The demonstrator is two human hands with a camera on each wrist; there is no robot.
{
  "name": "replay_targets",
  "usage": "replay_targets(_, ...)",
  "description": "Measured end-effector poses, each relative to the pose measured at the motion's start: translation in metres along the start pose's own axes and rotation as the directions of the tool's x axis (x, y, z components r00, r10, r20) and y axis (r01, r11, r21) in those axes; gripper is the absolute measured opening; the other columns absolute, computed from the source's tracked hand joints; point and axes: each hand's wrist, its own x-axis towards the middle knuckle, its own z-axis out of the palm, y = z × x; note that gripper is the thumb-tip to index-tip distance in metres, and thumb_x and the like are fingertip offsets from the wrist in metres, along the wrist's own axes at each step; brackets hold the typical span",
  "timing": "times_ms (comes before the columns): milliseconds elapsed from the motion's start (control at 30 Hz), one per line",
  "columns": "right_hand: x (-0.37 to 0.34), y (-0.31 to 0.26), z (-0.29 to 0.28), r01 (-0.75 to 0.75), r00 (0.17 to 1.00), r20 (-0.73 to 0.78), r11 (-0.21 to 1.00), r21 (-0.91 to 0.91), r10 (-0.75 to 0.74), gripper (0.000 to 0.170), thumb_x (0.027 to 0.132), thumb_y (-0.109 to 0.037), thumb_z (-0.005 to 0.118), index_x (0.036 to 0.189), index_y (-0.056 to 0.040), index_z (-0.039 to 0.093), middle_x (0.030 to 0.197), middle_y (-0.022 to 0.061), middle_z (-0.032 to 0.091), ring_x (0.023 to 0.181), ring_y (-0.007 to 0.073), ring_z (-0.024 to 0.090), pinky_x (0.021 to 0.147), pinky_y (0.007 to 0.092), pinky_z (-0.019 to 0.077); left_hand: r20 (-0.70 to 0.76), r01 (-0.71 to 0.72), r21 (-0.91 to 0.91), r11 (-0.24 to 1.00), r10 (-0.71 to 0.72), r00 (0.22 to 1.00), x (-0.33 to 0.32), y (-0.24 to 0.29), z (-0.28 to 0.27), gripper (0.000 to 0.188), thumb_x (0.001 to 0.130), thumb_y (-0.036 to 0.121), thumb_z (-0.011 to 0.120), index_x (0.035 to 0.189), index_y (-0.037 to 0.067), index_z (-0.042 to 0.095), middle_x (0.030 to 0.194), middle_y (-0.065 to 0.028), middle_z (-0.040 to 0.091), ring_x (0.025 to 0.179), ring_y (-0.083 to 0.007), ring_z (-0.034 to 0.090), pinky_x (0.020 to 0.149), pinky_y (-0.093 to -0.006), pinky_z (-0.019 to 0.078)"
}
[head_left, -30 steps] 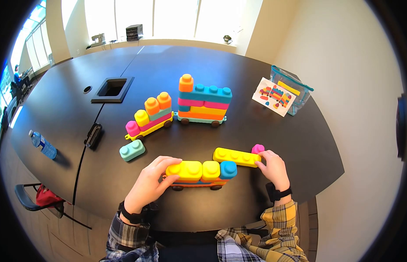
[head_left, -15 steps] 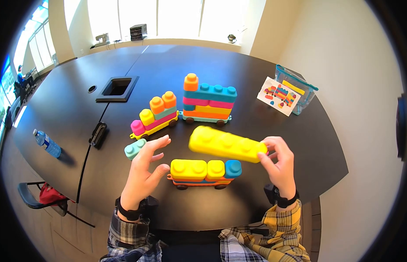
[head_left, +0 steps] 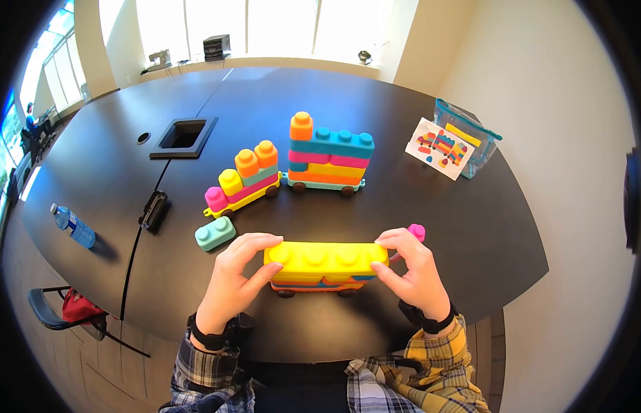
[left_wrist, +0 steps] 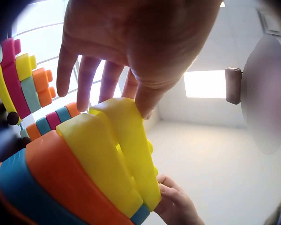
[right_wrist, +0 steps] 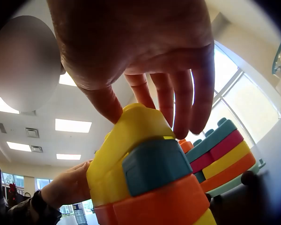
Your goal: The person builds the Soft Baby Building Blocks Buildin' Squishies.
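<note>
A long yellow building block (head_left: 326,257) lies along the top of a wheeled toy train car (head_left: 300,284). My left hand (head_left: 231,281) holds its left end between thumb and fingers, while my right hand (head_left: 418,277) pinches the right end. Seen from the left wrist, a narrow gap runs between the long block (left_wrist: 136,140) and the shorter yellow block (left_wrist: 96,150) below it. In the right wrist view, a blue block (right_wrist: 154,164) sits under the long block's end, above an orange layer (right_wrist: 164,201). A pink block (head_left: 417,233) stands just beyond my right hand.
Behind stand a stepped train car (head_left: 245,189) and a taller one (head_left: 331,162). A mint block (head_left: 215,234) lies beyond my left hand. A picture card (head_left: 437,149) leans on a clear bag (head_left: 484,148); a water bottle (head_left: 74,227) stands far left.
My right hand has lifted the long yellow block from the table's right side and brought it left onto the train car. My left hand let go of the car, then took the block's left end.
</note>
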Motion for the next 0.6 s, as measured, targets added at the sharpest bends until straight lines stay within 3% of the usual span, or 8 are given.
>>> replay_targets(67,-0.005,0.005,0.005,-0.025,1.0,-0.013,0.996,0.081,0.026,0.029,0.089,-0.011,0.078,0.113,-0.002,0.064,0.11,0.0127,0.069,0.089,0.025,0.069,0.075,0.0327,0.0574,-0.005,-0.001,0.006,1.0,0.001,1.0,-0.001,-0.002,0.001,0.036,0.09,0.004,0.077,0.125,0.002,0.07,0.119,-0.0133,0.074,0.115,-0.0305,0.07,0.101,-0.0378,0.0532)
replay_targets(600,-0.013,0.01,0.019,-0.103,0.994,-0.027,0.978,0.181,0.109,0.032,0.095,-0.014,0.075,0.121,-0.0017,0.061,0.112,0.0134,0.069,0.097,0.0252,0.069,0.084,0.0338,0.0566,0.013,0.114,-0.093,0.989,-0.113,0.993,-0.003,-0.006,0.007,0.035,0.096,0.006,0.075,0.129,0.002,0.065,0.125,-0.0127,0.07,0.116,-0.027,0.07,0.1,-0.0371,0.057)
